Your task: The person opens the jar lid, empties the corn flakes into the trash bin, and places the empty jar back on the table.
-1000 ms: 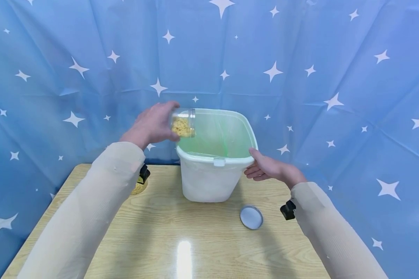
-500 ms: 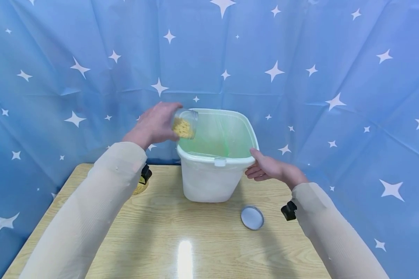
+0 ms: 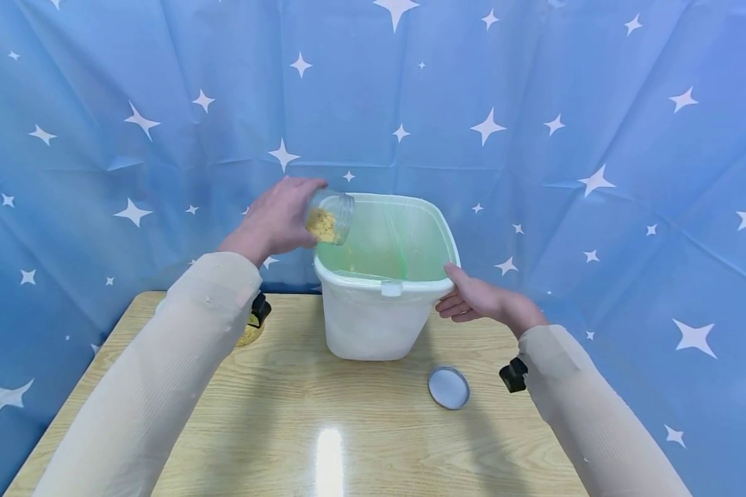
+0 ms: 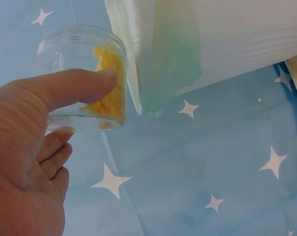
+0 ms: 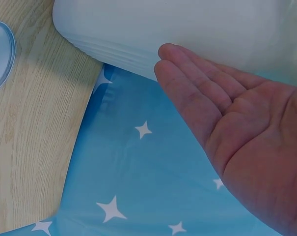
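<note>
My left hand (image 3: pixel 280 217) grips a clear jar (image 3: pixel 342 214) by its base and side. The jar lies tipped on its side, its mouth toward the white bin (image 3: pixel 373 324) and over the bin's left rim. Yellow crumbly pieces (image 3: pixel 322 226) lie along the jar's lower side; the thumb covers part of them in the left wrist view. My right hand (image 3: pixel 475 297) holds the bin's right rim, thumb on top and fingers under it against the outer wall. In the right wrist view these fingers (image 5: pixel 187 93) look nearly straight, with the thumb out of sight.
A round silvery lid (image 3: pixel 449 388) lies on the wooden table (image 3: pixel 323 386) in front of the bin. Partly behind my left forearm sits something yellow (image 3: pixel 249 336). The bin has a pale green interior. A blue curtain with white stars (image 3: pixel 360 90) hangs close behind.
The jar has shifted slightly right over the bin and its mouth has tilted, with the yellow pieces now settled lower toward its base side. The right hand and the bin look unmoved.
</note>
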Demonstrator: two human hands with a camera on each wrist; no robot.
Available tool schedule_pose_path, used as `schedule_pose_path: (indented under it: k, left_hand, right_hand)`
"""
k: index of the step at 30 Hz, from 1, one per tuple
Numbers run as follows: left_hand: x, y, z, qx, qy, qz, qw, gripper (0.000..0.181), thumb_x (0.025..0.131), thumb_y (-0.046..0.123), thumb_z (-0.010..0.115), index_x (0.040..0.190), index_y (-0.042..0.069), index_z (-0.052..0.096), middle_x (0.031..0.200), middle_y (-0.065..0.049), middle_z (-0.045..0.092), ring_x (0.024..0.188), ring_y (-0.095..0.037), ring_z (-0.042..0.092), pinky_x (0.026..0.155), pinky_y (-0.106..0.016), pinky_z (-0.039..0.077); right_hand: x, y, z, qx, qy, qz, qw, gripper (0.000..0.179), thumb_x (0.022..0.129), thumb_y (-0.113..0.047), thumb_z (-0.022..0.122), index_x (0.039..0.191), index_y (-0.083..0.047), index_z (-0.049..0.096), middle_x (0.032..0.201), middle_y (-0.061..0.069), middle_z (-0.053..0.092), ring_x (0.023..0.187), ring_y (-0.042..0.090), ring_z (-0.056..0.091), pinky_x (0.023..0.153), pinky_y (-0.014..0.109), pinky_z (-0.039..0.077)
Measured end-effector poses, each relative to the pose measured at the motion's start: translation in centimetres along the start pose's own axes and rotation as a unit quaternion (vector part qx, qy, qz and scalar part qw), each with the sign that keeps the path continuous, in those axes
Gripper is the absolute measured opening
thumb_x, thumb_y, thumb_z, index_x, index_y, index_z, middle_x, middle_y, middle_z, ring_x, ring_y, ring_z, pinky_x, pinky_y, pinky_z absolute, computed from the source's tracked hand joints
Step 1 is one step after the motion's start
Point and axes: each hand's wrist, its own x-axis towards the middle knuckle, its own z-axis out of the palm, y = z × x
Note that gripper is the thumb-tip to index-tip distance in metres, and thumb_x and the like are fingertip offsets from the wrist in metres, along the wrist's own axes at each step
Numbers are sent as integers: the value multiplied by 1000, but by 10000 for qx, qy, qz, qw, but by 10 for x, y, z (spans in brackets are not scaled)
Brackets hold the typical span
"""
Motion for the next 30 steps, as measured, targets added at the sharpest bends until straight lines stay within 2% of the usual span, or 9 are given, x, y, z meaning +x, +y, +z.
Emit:
schedule_pose_path:
  k: [12,20,30]
  left_hand:
    - [-1,2,2,59,158,139,9998,93,68,7,83,149,21,39,150,-8,44,138,-29,37,109,-58,38]
    - [1,5,3,270,124,292,9991,91,70,6,81,149,19,38,149,-9,44,144,-31,31,123,-50,18]
    - [1,8,2,268,138,384,9988,88,70,7,80,148,18,39,149,-9,45,144,-30,32,123,-50,19]
  right_hand:
    - [0,-1,1,62,-29,-46,10000,86,100,-58,1,142,8,38,142,32,46,131,42,49,110,47,43]
    - [0,-1,1,82,-21,-66,9999,86,101,-58,2,141,8,38,142,32,47,131,42,49,110,47,42]
    - [-1,1,1,77,53,-24,10000,85,101,-58,2,142,7,39,142,31,47,131,41,50,109,47,44]
